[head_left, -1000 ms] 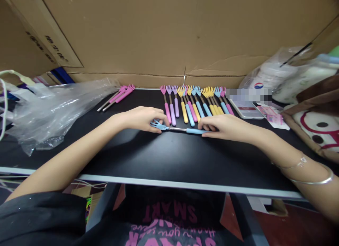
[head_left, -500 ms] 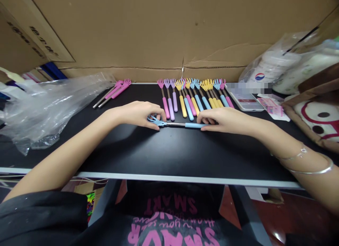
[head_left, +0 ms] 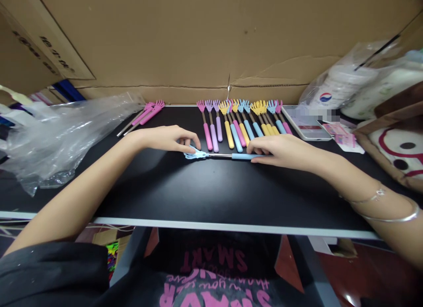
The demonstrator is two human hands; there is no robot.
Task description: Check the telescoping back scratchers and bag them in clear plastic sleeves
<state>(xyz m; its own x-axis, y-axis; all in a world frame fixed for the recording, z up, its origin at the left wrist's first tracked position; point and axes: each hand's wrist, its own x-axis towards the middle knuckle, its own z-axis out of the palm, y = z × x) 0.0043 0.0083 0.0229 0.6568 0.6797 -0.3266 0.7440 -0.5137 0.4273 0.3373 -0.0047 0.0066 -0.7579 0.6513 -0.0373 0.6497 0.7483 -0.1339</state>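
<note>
in the head view, the right hand [head_left: 280,152] pinched the handle [head_left: 243,156] of a blue back scratcher [head_left: 221,156], maybe to keep it still. it pointed sideways in front of the row of bright scratchers [head_left: 243,133], maybe for more room. the left hand [head_left: 168,138] curled by its claw [head_left: 197,155], but i could not tell if it was gripping.

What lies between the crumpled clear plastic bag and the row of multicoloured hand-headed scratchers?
In the head view, pink hand-headed scratchers with silver metal rods lie there, the left hand nearer the camera.
</note>
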